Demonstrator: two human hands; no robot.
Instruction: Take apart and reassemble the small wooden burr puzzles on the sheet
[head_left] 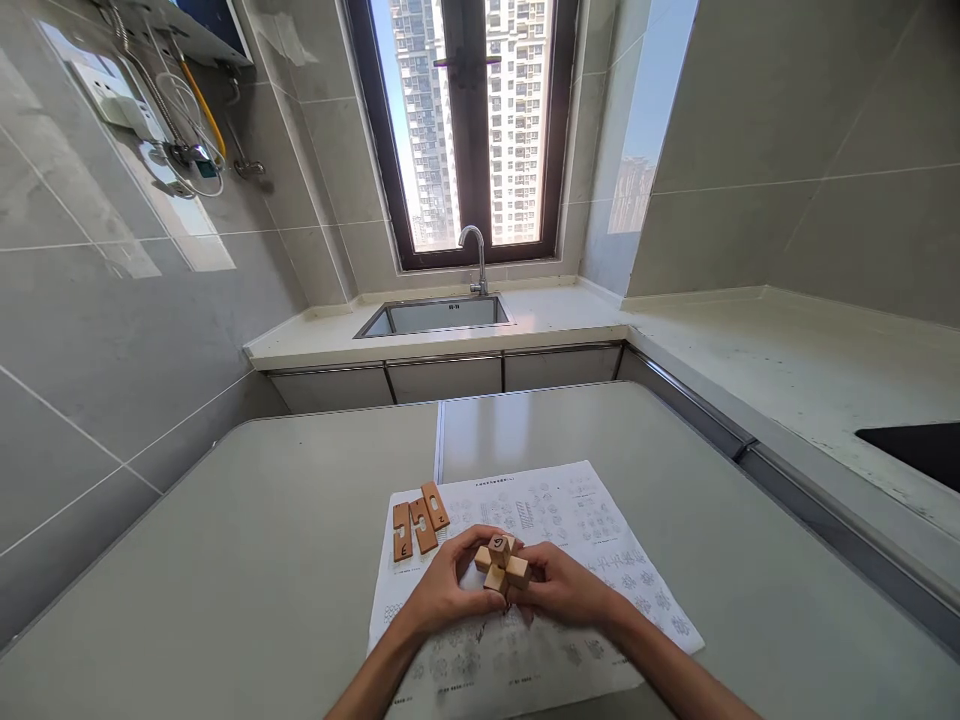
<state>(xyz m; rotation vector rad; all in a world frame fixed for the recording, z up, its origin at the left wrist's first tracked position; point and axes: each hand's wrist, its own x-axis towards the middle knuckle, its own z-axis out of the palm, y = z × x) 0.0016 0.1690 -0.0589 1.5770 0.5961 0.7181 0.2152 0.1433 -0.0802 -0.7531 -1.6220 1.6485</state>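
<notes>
A wooden burr puzzle (516, 572) of pale interlocking blocks is held above a printed sheet. My left hand (450, 585) grips it from the left, the thumb along its lower edge. From the right, my right hand (566, 588) closes on it with fingers and thumb. One block end facing up bears a dark handwritten mark. Under both hands lies the white instruction sheet (555, 500), covered in small line drawings. On its upper left corner rest three flat notched wooden pieces (403, 532), with handwritten numbers on them.
The sheet lies on a pale table (262, 540) with a seam across it. Beyond the table stands a counter with a sink (442, 316) and a faucet (481, 262) below a window. Another counter (750, 340) runs along the right, with a black-edged item at its far right.
</notes>
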